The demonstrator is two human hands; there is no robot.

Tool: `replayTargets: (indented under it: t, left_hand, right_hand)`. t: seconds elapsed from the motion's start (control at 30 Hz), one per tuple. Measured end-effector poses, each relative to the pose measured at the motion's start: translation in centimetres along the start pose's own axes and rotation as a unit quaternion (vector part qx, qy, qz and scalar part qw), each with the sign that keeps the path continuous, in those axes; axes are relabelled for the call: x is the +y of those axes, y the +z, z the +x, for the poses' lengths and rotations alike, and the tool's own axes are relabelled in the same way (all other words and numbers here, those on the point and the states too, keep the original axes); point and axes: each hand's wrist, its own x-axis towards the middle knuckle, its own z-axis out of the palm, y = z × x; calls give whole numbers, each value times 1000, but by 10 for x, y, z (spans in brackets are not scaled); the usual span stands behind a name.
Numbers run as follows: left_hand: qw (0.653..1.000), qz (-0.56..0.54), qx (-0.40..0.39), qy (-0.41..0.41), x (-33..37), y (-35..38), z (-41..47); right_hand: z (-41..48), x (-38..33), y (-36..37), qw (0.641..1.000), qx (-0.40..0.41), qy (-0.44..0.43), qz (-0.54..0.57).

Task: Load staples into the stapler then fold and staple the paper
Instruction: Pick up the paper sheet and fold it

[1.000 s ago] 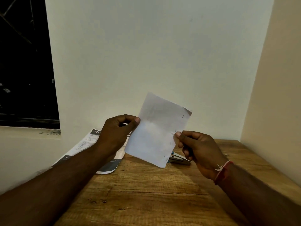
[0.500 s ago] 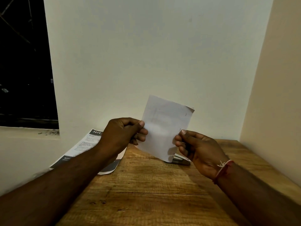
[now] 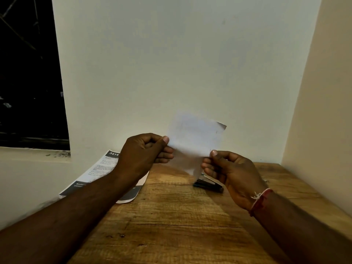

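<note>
**Paper** point(image 3: 194, 141): one small white sheet, held in the air between the hands, above the counter and touching nothing else. It is tilted, with its top leaning to the right, and blurred. The upper right corner is bent over. A few small dark marks sit along the right edge, too small to identify.

**Left hand** point(image 3: 144, 153): fingers curled, thumb on top, pinching the paper's left edge.

**Right hand** point(image 3: 230, 172): thumb and curled fingers pinching the paper's lower right edge. It sits a little lower than the left hand. A red thread band point(image 3: 260, 201) circles the wrist.

**Stapler** point(image 3: 207, 184): dark, lying flat on the counter below the paper and just left of the right hand, partly hidden by both. No hand touches it.

**Printed sheet** point(image 3: 102, 168): black-and-white leaflet lying under the left forearm, partly covered by it, overhanging the counter's left edge.

**Counter** point(image 3: 171, 216): wood-grain top, running beneath both hands.

**Window** point(image 3: 28, 73): dark opening, well to the left of the left hand and above it.
</note>
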Motion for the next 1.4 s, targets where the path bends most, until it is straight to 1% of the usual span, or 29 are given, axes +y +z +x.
replayTargets:
  t: [0.2, 0.47, 0.53, 0.57, 0.63, 0.7, 0.77, 0.8, 0.83, 0.9, 0.97, 1.03, 1.1, 1.17, 1.23, 1.3, 1.4]
  left_hand:
    - [999, -35, -7, -9, 2, 1, -3]
    - [986, -159, -17, -48, 2, 2, 1]
    - [987, -155, 1, -42, 4, 1, 0]
    - [992, -123, 16, -25, 4, 0, 0]
    - [998, -14, 48, 39, 4, -3, 0]
    - [985, 101, 63, 121, 5, -7, 0]
    - [959, 189, 34, 211, 6, -9, -2]
    - [940, 221, 5, 258, 7, -8, -4]
    - [921, 248, -24, 299, 7, -8, -7]
    - [900, 279, -59, 330, 9, -4, -12]
    - [896, 288, -85, 327, 13, -1, -16]
    - [892, 291, -117, 326, 16, 2, -21]
    - [893, 291, -126, 321, 19, 4, -24]
    - [914, 270, -108, 282, 21, 6, -26]
    - [936, 243, -79, 240, 22, 7, -27]
    - [950, 221, -56, 212, 21, 8, -29]
    - [978, 128, -46, 161, 22, 10, -29]
  right_hand:
    - [0, -6, -3, 998, 18, -57, -26]
    - [-1, 0, -4, 985, -58, -124, -108]
    - [-1, 4, -5, 984, -64, -120, -116]
    - [-1, 5, -5, 984, -62, -116, -118]
    - [0, 7, -4, 984, -41, -116, -131]
    - [2, 6, -4, 970, 14, -150, -190]
    - [1, 2, -4, 939, 59, -210, -267]
    - [0, 0, -4, 919, 64, -246, -302]
    - [-2, -2, -4, 898, 58, -281, -334]
    - [-7, -3, -2, 861, 26, -329, -386]
    - [-13, -1, 3, 847, -11, -343, -407]
    - [-17, 1, 9, 853, -32, -326, -407]
    - [-18, 3, 13, 862, -31, -314, -397]
    - [-17, 3, 13, 872, -41, -306, -381]
    - [-17, 3, 13, 890, -62, -281, -355]
    - [-19, 3, 15, 894, -74, -270, -350]
    - [-23, 3, 18, 906, -86, -248, -334]
